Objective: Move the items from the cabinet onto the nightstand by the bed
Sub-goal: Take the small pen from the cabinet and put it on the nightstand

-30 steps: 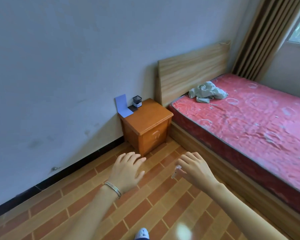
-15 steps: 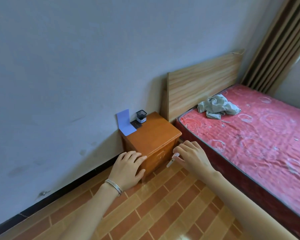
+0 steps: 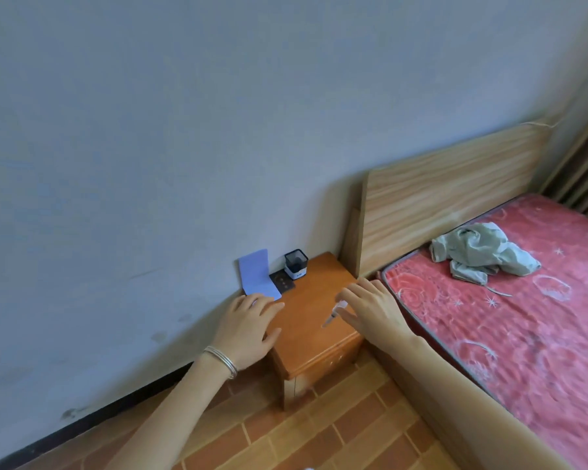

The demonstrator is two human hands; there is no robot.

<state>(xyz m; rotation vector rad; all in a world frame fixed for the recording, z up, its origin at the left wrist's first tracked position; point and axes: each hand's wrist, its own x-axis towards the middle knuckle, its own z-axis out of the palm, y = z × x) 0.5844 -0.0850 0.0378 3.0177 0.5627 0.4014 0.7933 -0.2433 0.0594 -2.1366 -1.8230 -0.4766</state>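
Note:
An orange wooden nightstand (image 3: 314,329) stands against the wall beside the bed. On its back left part lie a blue folded card (image 3: 257,273), a dark flat item (image 3: 282,281) and a small black mesh pen cup (image 3: 296,264). My right hand (image 3: 370,308) hovers over the nightstand top and pinches a small clear tube-like item (image 3: 335,312) between thumb and fingers. My left hand (image 3: 248,329), with bangles on the wrist, is flat and relaxed over the nightstand's left edge, near the blue card.
The bed with a red mattress (image 3: 523,320) and wooden headboard (image 3: 452,195) fills the right side, with a crumpled grey-green cloth (image 3: 479,252) on it. Striped curtains (image 3: 584,178) hang at the far right. A grey wall runs behind; the floor (image 3: 319,435) is brick-patterned.
I have come closer to the nightstand. Both hands moved forward from above the floor to above the nightstand top, the right one still pinching the small clear item.

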